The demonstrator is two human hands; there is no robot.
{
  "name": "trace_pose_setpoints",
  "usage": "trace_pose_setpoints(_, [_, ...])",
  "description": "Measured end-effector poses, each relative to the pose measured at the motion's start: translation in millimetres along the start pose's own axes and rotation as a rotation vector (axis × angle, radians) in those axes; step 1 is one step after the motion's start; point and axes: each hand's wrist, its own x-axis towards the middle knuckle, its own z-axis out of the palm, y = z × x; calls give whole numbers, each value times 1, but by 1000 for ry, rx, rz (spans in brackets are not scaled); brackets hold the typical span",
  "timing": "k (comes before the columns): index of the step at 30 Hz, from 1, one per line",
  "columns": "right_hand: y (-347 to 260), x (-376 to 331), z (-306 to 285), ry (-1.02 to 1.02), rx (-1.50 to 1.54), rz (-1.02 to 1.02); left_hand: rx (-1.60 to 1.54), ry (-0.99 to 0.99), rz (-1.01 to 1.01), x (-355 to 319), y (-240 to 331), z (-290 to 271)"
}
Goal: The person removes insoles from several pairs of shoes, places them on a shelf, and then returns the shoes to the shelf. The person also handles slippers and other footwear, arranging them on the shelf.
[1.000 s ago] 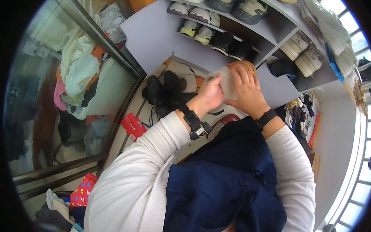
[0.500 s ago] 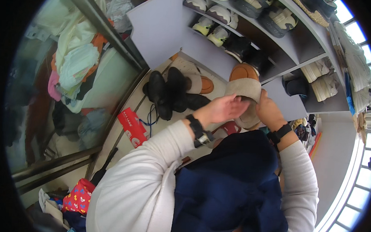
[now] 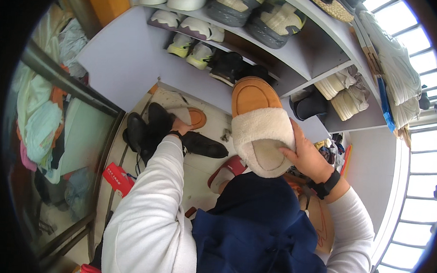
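The right hand point(image 3: 308, 156) grips a furry orange slipper point(image 3: 258, 128) by its side. The left hand point(image 3: 179, 129) touches its mate point(image 3: 190, 117) on the floor point(image 3: 205, 169); grip unclear. Shoes fill the shelf point(image 3: 298, 52).

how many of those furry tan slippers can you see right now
2. One furry tan slipper is held up in the right hand; the other slipper lies on the floor, where the left hand reaches it. More may be hidden.
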Motion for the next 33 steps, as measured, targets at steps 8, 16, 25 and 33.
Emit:
trace_pose_setpoints(8, [2,-12,10,150,2,-61,-308,303,-37,7,-2,-16])
trace_pose_setpoints(16, [-24,-28,13,240,41,22,-1390,153,-46,-80,73,-107])
trace_pose_setpoints(25, [-65,-38,14,310,125,8,-1495,-209,107,-195,177,-171])
trace_pose_setpoints(33, [-72,-70,20,395,180,1,-1674,-319,315,-237,224,-166])
